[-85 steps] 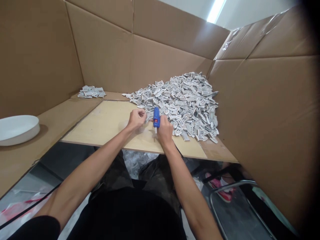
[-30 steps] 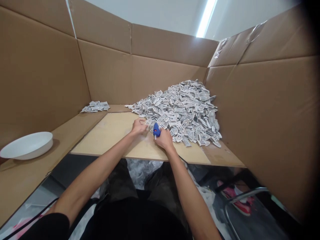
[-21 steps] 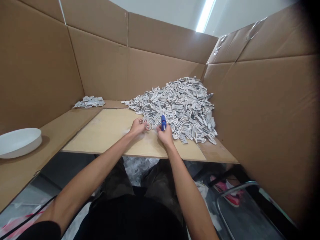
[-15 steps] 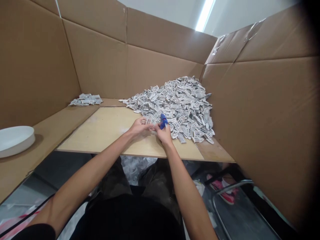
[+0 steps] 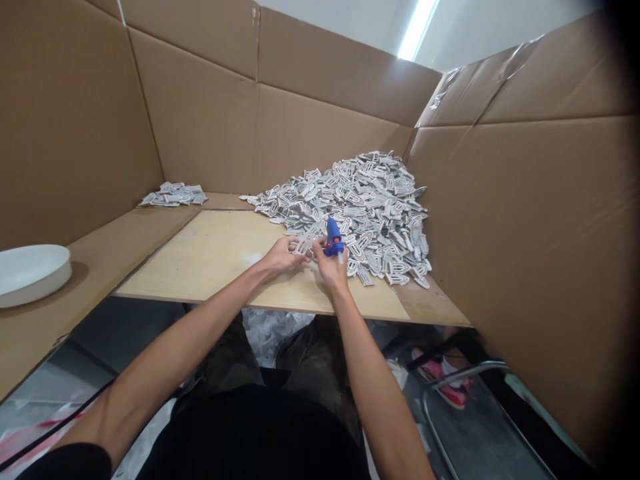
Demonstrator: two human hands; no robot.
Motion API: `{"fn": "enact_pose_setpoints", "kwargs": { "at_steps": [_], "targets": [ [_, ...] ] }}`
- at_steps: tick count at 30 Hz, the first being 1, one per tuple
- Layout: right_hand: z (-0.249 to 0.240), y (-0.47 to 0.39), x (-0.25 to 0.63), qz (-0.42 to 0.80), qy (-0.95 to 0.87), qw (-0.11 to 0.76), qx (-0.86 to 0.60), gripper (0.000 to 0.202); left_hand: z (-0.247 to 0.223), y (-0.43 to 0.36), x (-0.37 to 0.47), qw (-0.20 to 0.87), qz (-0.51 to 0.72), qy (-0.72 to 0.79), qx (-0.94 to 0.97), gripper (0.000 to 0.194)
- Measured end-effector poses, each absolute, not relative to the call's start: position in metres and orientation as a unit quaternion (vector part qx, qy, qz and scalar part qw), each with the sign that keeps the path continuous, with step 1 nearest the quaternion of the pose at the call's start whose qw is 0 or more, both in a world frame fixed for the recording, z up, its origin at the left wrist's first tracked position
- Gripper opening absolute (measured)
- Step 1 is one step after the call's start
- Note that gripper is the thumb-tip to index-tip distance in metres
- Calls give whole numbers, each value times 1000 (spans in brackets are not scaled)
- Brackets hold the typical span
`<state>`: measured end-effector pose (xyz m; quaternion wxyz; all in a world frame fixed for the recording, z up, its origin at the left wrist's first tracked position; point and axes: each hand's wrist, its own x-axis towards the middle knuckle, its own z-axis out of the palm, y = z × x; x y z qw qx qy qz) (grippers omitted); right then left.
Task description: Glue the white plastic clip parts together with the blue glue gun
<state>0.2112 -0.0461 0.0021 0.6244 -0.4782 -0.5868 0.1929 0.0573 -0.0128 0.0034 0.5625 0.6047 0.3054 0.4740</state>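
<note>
My right hand (image 5: 332,268) is closed round a small blue glue gun (image 5: 333,230), whose pale glue stick pokes out towards me. Between the fingers of my left hand (image 5: 283,256) is a flat white slotted piece (image 5: 303,247), partly hidden by the fingertips. Both hands are close together over the board, at the front edge of a big heap of similar white slotted pieces (image 5: 370,193). Whether the gun's nozzle touches the held piece cannot be made out.
Cardboard walls (image 5: 200,113) enclose the pale wooden board (image 5: 200,260). A smaller pile of white pieces (image 5: 175,194) lies at the back left, and a round white dish (image 5: 40,273) stands at the left. Below right are a metal-framed stool (image 5: 480,420) and a pink shoe (image 5: 450,387).
The glue gun has tipped more upright and shifted slightly right with my right hand. My hands have drawn a little apart, and the white piece in my left hand shows more clearly.
</note>
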Motion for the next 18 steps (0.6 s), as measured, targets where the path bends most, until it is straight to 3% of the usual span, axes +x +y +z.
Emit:
{"fn": "enact_pose_setpoints", "kwargs": {
  "at_steps": [11,18],
  "targets": [
    [-1,-54,213,120,-657,557,-494,26,2,-14,55,537,465,270,650,44],
    [6,-62,211,87,-670,503,-539,31,5,-16,60,555,457,301,627,29]
  ]
}}
